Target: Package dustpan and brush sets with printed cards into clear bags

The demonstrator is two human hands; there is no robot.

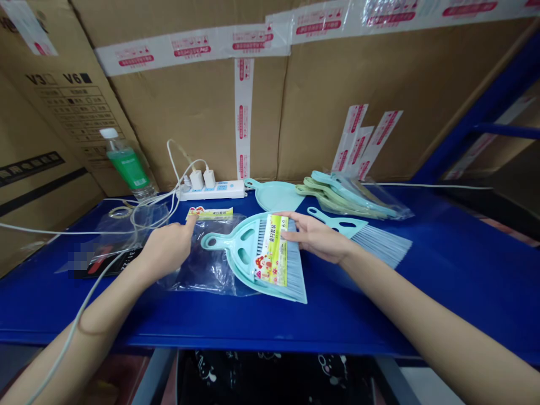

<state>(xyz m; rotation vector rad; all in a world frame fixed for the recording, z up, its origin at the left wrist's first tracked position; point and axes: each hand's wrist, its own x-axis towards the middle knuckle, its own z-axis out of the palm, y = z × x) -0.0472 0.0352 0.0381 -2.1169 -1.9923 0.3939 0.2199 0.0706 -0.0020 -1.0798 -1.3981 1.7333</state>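
A light blue dustpan [236,247] with a small brush and a colourful paper label [270,253] in it lies on the blue shelf [442,264]. My right hand [316,236] holds the set's right side, fingers closed on the label and brush. My left hand [169,247] pinches the edge of a clear plastic bag [206,264] that lies under the dustpan handle. A second label card [210,212] sits at the bag's top.
A loose blue brush [371,236] lies right of my hand. Behind are another dustpan [274,194], a bagged stack of sets [354,197], a power strip [211,188] with chargers and white cables, a green-labelled bottle [126,163], and cardboard boxes [337,112].
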